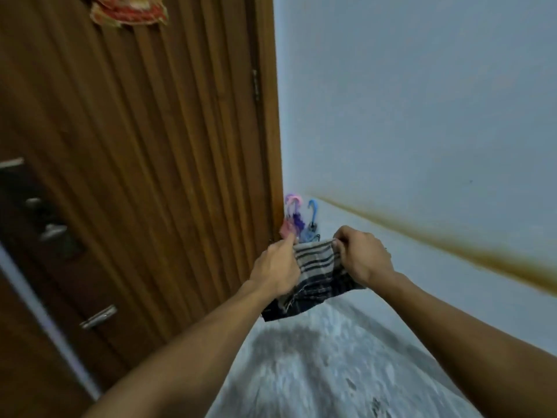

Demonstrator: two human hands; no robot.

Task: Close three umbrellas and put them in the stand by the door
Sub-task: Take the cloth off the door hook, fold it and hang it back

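Both hands hold a striped cloth stretched between them above the floor: the left hand (278,267) has its grip clamped on the cloth's (313,276) left upper edge, and the right hand (363,254) has its grip clamped on the right upper edge. Just beyond the cloth, in the far corner where the wooden door (144,152) meets the pale wall (422,101), stand the umbrellas (297,220), closed, with pink, purple and blue hooked handles pointing up. The stand itself is hidden behind the cloth and hands, so whether they sit inside it cannot be told. The closing looks done. If the cloth is meant to wipe or cover them, keeping it taut and lowering it evenly would avoid snagging the handles or tipping the bundle. No brand, label or writing can be read anywhere; the picture is somewhat blurred.
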